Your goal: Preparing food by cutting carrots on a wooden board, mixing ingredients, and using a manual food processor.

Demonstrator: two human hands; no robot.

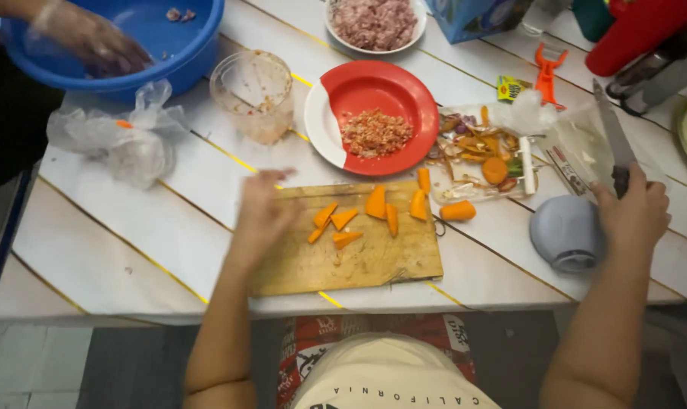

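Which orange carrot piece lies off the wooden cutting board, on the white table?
The stubby orange carrot end beside the wooden cutting board's right edge; all other cut pieces lie on the board.

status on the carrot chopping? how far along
Done: several cut carrot pieces lie on the wooden cutting board, and peelings fill the clear tray behind it. In hand: the right hand holds a knife blade-up, away from the board; the left hand, blurred, is over the board's left end. Left: one carrot chunk lies on the table beside the board, and the pieces are large.
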